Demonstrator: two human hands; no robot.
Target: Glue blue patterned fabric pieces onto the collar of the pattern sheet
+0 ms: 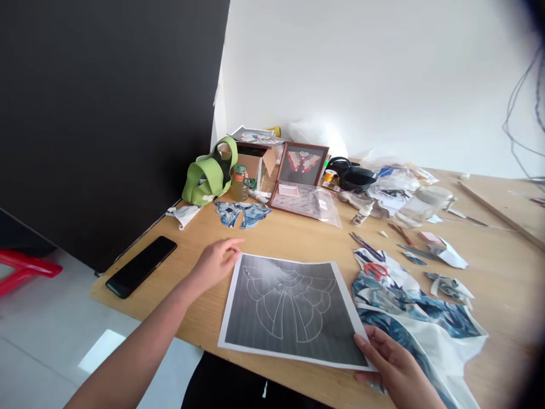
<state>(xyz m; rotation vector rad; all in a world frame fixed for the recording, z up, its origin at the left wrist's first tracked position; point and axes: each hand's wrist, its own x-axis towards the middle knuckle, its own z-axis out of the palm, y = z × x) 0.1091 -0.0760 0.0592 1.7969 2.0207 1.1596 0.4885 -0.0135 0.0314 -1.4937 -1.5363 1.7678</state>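
A dark printed sheet (293,309) with a white border and a pale outlined collar pattern lies at the table's front edge. My right hand (389,363) pinches its lower right corner, thumb on top and fingers beneath. Beside the sheet's upper left corner is my left hand (217,261), its fingers apart and nothing in them. Beyond it rests a blue and white cut-out collar piece (242,215). Blue and white fabric (413,307) spreads to the right of the sheet, with red-handled scissors (376,271) on it.
A black phone (142,266) lies at the left edge. Farther back stand a green strap roll (208,176), a jar (239,184), an open frame (302,165) and a small glue bottle (362,213). Fabric scraps (449,287) lie at the right.
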